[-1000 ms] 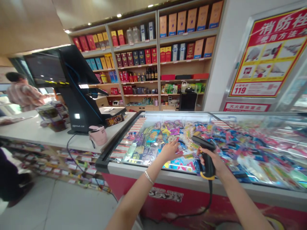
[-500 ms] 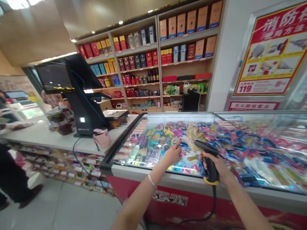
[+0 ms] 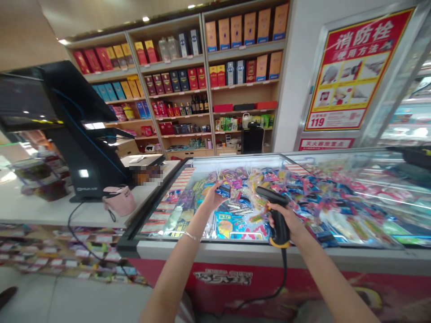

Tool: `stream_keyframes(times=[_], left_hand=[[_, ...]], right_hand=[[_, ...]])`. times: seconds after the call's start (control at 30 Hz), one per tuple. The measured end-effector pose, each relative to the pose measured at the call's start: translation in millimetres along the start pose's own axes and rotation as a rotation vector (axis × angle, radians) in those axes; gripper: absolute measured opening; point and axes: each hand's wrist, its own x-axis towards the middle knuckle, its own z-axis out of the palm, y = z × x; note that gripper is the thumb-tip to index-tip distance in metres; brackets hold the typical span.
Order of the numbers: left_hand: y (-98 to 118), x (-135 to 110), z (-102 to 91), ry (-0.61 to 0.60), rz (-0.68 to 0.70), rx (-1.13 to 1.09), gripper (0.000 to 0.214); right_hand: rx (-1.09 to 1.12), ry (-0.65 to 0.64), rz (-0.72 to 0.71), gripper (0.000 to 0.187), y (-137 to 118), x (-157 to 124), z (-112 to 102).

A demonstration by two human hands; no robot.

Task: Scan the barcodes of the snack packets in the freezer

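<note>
My right hand (image 3: 286, 220) is wrapped round the grip of a black barcode scanner (image 3: 274, 210) with a yellow ring at its base and a black cable hanging down. Its head points left over the chest freezer (image 3: 235, 251). My left hand (image 3: 213, 197) is raised above the freezer, fingers closed on a small blue packet (image 3: 223, 190). A thin bracelet sits on my left wrist. The freezer is full of several colourful wrapped packets (image 3: 303, 197).
A black checkout terminal (image 3: 72, 134) stands on the white counter (image 3: 50, 208) at left, beside a pink pouch (image 3: 119, 199). Shelves (image 3: 202, 85) of boxed goods and bottles line the back wall. A red notice poster (image 3: 353, 72) hangs at right. Price-labelled goods fill racks below the counter.
My left hand rose from among the packets in the freezer and now holds a blue packet up near the scanner's head. The camera swung right; the person at far left left the view.
</note>
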Motion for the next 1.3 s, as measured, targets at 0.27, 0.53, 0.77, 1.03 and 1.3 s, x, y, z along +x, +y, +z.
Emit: stream_keyframes(times=[0.27, 0.53, 0.77, 1.03, 1.3], left_hand=[[-18, 28, -12.4, -0.013, 0.206, 0.196, 0.068], [-24, 27, -30.4, 0.072, 0.305, 0.531, 0.063], [-19, 21, -19.9, 0.076, 0.336, 0.616, 0.061], [-26, 28, -30.2, 0.048, 0.321, 0.598, 0.069], [-24, 25, -27.7, 0.013, 0.368, 0.632, 0.066]], right_hand=[[-0.019, -0.059, 0.058, 0.021, 9, 31, 30], [0.073, -0.169, 0.165, 0.020, 46, 64, 56], [0.027, -0.169, 0.192, 0.019, 52, 54, 51], [0.035, -0.152, 0.219, 0.019, 58, 59, 46], [0.033, -0.132, 0.253, 0.018, 56, 57, 47]])
